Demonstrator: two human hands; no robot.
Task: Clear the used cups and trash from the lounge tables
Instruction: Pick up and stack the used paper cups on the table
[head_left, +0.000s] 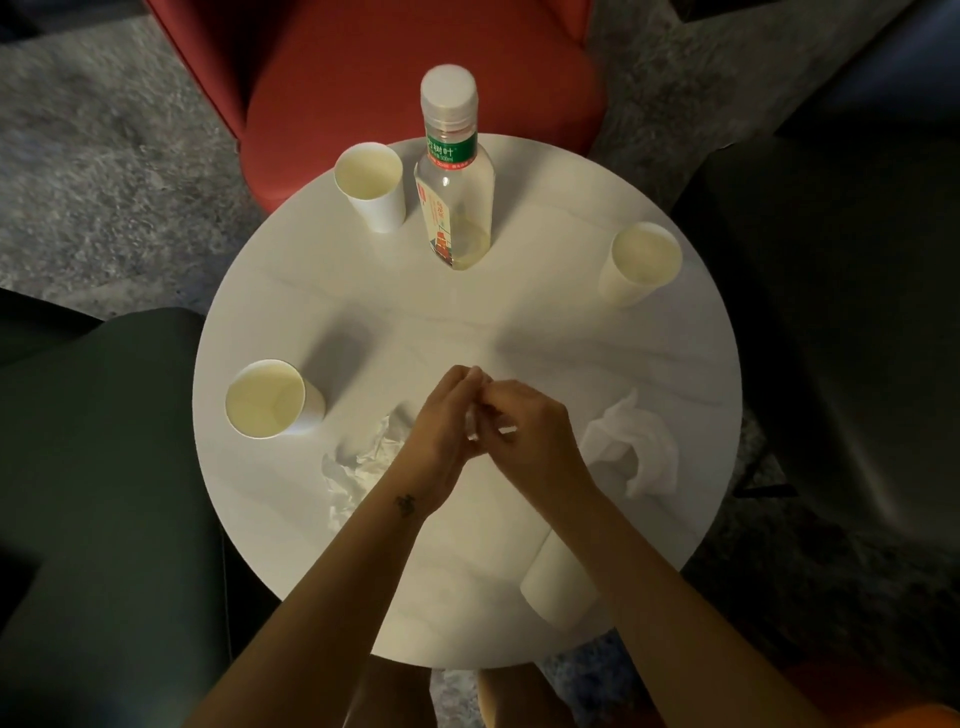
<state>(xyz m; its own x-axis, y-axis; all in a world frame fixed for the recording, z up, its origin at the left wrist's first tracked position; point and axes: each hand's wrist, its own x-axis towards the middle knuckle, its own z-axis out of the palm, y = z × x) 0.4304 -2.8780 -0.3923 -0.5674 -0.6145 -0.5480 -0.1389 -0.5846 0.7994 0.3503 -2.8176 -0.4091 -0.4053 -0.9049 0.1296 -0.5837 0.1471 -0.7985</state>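
Above the middle of the round white table (467, 332), my left hand (441, 421) and my right hand (524, 431) meet, and both pinch a small white scrap of tissue (474, 427) between them. A crumpled tissue (358, 462) lies by my left wrist, another tissue (639, 447) to the right. Upright white paper cups stand at the left (270, 400), far left (371, 184) and right (641, 262). One more cup (558, 582) stands near the front edge, partly hidden by my right forearm. A nearly empty clear plastic bottle (452, 171) with a white cap stands at the back.
A red armchair (395, 62) stands beyond the table. Dark armchairs (104, 467) close in on the left and on the right (831, 312). Grey carpet (104, 171) shows between them.
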